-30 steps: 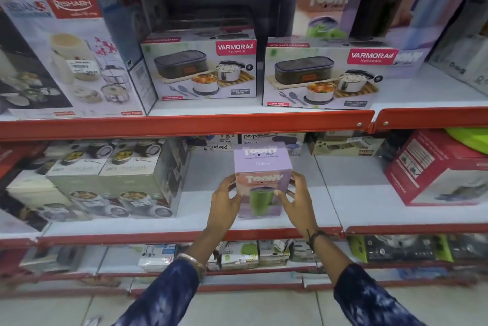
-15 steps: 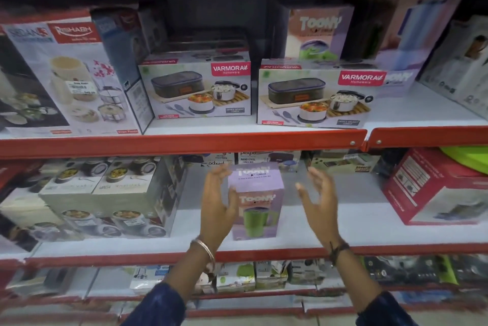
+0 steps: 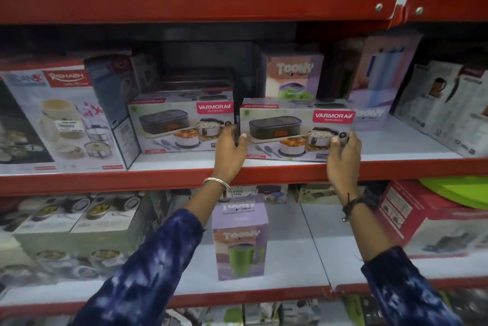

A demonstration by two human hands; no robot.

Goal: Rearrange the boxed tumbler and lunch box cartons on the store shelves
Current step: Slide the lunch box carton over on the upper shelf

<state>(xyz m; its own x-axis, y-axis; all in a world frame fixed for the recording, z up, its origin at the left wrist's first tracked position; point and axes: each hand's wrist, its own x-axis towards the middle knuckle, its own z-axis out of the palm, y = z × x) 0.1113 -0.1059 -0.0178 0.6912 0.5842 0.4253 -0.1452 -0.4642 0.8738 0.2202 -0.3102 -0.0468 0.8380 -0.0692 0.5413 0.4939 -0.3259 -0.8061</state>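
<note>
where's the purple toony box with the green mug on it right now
In the head view the Toony box stands upright on the lower shelf, centre frame between the two forearms, directly below the right-hand Varmora carton that both hands grip.

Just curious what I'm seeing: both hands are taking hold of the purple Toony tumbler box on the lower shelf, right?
Not quite. In the head view both hands, left and right, grip the right Varmora lunch box carton on the shelf above; the purple Toony tumbler box stands untouched on the lower shelf.
</note>
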